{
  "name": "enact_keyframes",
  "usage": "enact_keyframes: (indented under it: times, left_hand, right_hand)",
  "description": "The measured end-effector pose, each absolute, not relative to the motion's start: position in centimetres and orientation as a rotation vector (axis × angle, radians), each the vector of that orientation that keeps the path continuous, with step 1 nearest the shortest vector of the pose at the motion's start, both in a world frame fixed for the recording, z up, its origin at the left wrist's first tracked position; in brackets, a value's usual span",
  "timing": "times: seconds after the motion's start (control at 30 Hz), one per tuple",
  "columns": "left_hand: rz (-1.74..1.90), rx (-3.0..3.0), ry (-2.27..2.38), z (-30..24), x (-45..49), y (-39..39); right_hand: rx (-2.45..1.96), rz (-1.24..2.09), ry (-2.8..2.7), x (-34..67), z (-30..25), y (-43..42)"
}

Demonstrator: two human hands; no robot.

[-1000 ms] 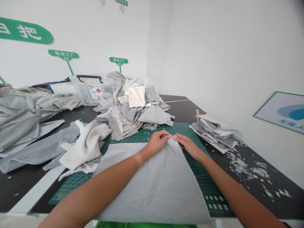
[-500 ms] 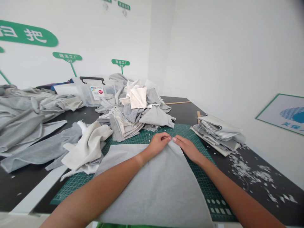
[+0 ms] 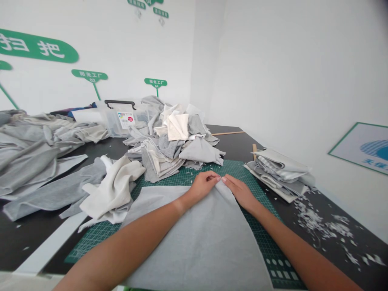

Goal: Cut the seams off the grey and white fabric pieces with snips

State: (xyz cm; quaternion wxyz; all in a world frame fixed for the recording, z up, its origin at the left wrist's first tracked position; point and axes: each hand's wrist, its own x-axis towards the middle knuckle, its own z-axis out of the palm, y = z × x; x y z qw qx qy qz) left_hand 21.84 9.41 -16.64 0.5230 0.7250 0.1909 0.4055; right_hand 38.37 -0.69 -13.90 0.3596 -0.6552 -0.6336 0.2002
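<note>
A large light grey cloth (image 3: 206, 238) lies over the green cutting mat (image 3: 106, 234) in front of me. At its far edge, my left hand (image 3: 205, 186) pinches the cloth between thumb and curled fingers. Close beside it on the right, my right hand (image 3: 239, 189) grips the same edge between thumb and fingers. The two thumb tips nearly meet. Between the hands the edge is slightly lifted, with creases running down from it. Both forearms reach across the cloth.
A heap of grey and cream cloths (image 3: 169, 139) stands beyond the mat, before a clear plastic box (image 3: 113, 121). More cloths (image 3: 39, 149) cover the left side. At right are a folded cloth stack (image 3: 279, 171) and fabric scraps (image 3: 318, 222). Wooden strips (image 3: 228, 133) lie behind.
Both hands keep their hold at the cloth's far edge, with almost no shift. The whole view has moved slightly, so things appear a little lower and further right.
</note>
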Motion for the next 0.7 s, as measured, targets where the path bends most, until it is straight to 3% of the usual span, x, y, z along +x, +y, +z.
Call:
enact_keyframes:
  times: [0.33,0.7]
  left_hand:
    - [0.976,1.73,0.454,-16.5,21.8,9.3]
    - [0.833,2.019,0.556,-15.9,21.5,9.6]
  right_hand:
    - [-1.553,0.759,-1.474,38.4,-14.0,-0.1]
    - [-1.588,0.657,-1.598,40.3,-13.9,0.3]
